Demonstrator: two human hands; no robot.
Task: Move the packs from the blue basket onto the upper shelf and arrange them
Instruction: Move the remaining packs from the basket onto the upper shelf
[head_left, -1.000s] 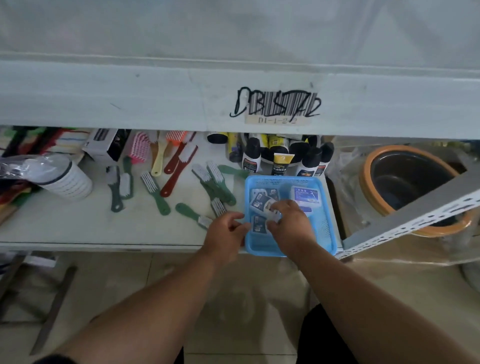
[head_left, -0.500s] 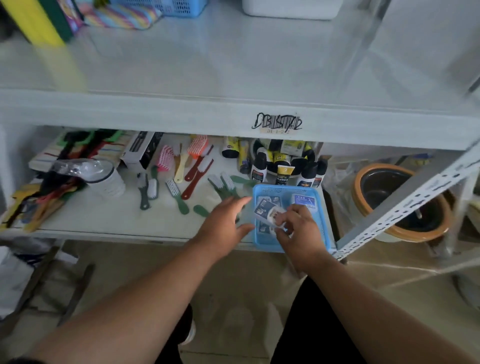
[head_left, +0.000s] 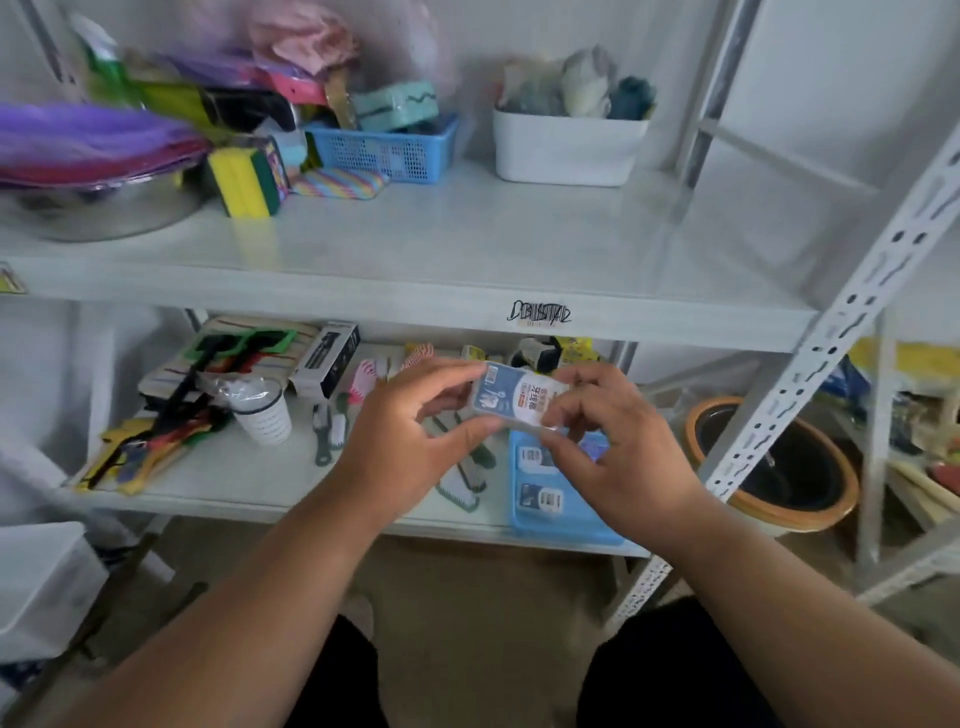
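Both hands, left hand and right hand, are pinching one pack by its short ends, long axis lying crosswise, above the blue basket and just below the upper shelf.

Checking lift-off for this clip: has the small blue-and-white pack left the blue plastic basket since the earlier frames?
Yes. The blue-and-white pack is now up out of the blue plastic basket, held in both hands just below the upper shelf's front edge.
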